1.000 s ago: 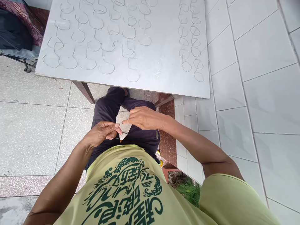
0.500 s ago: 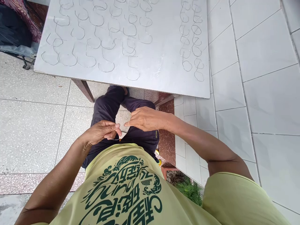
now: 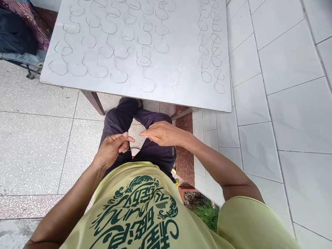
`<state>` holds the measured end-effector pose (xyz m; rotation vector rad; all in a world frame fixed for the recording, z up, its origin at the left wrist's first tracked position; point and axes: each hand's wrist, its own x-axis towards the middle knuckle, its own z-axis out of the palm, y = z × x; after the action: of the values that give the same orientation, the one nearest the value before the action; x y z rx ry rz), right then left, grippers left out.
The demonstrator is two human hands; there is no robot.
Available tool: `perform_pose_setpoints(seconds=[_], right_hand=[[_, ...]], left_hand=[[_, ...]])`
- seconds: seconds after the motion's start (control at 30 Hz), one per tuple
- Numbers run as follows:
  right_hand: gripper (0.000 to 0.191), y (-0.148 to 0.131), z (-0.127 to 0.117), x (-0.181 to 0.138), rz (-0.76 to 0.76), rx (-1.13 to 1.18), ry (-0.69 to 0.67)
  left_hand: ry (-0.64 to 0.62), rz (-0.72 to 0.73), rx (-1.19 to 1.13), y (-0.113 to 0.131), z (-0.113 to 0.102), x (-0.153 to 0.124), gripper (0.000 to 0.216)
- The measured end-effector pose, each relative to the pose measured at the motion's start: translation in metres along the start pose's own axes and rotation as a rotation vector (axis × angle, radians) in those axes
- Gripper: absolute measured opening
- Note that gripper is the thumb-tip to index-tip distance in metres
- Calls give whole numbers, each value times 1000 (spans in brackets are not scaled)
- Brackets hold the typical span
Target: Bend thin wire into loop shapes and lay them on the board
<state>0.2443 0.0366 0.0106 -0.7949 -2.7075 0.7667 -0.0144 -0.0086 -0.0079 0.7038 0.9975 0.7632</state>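
Observation:
My left hand [image 3: 116, 147] is closed above my lap, thumb pressed to the bent fingers and one fingertip pointing right. A thin wire showed at these fingers a moment ago; it is too fine to make out now. Facing it across a small gap, my right hand [image 3: 160, 133] has its fingers pressed together and pointing left. Whatever is in its fingertips is hidden or too small to see. Beyond both hands, rows of bent wire hooks [image 3: 119, 82], S-shaped, lie on the white tabletop [image 3: 176, 93]. Wire pieces with rounder loops [image 3: 206, 76] form two columns at its right.
The table's wooden leg [image 3: 93, 102] stands beyond my knees. White tiles [image 3: 254, 100] run along the right, above a reddish-brown ledge [image 3: 184, 155]. A folding chair [image 3: 22, 57] with dark cloth is at the upper left. A green plant [image 3: 207, 212] grows at the lower right.
My left hand has turned slightly upward, its fingertip now reaching further right. The wire below its fingers no longer shows. My right hand shifted slightly right and down; the view tilted a little.

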Motion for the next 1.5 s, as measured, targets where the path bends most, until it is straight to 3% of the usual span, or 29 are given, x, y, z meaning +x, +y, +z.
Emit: perform_pose_setpoints(seconds=[0.27, 0.77, 0.83, 0.93, 1.0, 1.03, 1.17, 1.3, 1.5], right_hand=[[32, -1, 13, 6, 13, -42, 66], [29, -4, 6, 7, 45, 28, -11], [30, -5, -1, 4, 108, 29, 67], [35, -10, -5, -4, 329, 133, 367], [34, -16, 2, -9, 491, 296, 527], [35, -20, 9, -10, 548, 406, 541], [38, -40, 50, -5, 598, 821, 359], [36, -56, 79, 13, 583, 959, 430], [41, -55, 83, 21, 578, 954, 558]], left_hand=[[140, -3, -304, -3, 16, -8, 32], [247, 96, -271, -18, 24, -8, 29], [255, 99, -264, -16, 21, -9, 29], [276, 103, -252, -14, 18, -9, 30], [270, 99, -254, -14, 16, -10, 32], [258, 94, -259, -15, 16, -9, 33], [222, 80, -297, -16, 22, -7, 31], [216, 75, -314, -19, 28, -7, 29], [194, 51, -288, -24, 25, -10, 24]])
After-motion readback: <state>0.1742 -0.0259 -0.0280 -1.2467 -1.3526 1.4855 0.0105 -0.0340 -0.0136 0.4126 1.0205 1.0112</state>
